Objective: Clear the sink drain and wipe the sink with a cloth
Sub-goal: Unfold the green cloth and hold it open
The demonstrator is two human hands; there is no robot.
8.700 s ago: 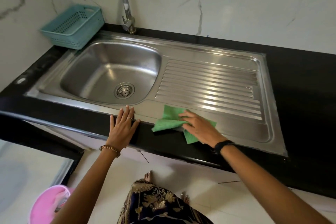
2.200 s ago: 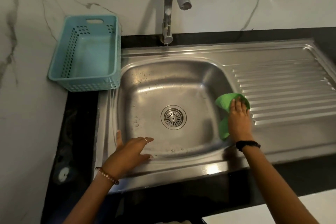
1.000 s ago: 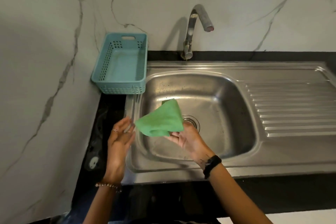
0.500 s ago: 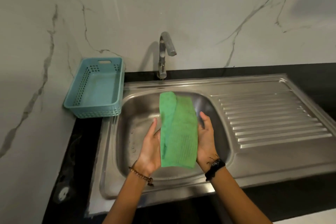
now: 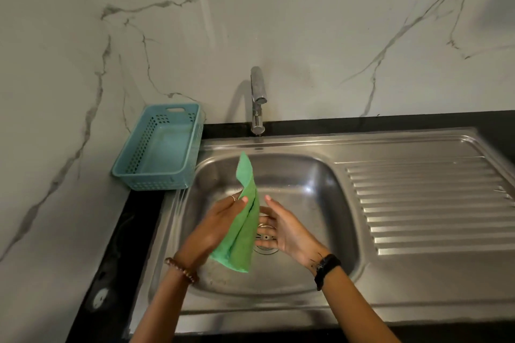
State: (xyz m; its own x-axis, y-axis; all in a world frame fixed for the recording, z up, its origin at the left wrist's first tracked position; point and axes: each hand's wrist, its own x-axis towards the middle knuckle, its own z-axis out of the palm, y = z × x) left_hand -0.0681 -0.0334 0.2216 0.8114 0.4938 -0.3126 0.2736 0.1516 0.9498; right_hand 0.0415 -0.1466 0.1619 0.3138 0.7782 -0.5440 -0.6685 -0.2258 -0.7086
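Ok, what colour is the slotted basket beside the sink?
Light blue-teal. The basket shows clearly in the head view, sitting left of the sink.

Black stone countertop (image 5: 125, 234) runs along the marble wall, with a stainless steel sink unit (image 5: 278, 312) set into it as landmark. Left of the sink's basin, at the back corner, a light blue perforated plastic basket (image 5: 158, 147) sits on the countertop, its right side just beside or slightly over the sink's rim. Behind the basin a chrome tap (image 5: 257, 100) rises upright; right of the basin lies the ribbed draining board (image 5: 426, 209), part of the same steel unit.
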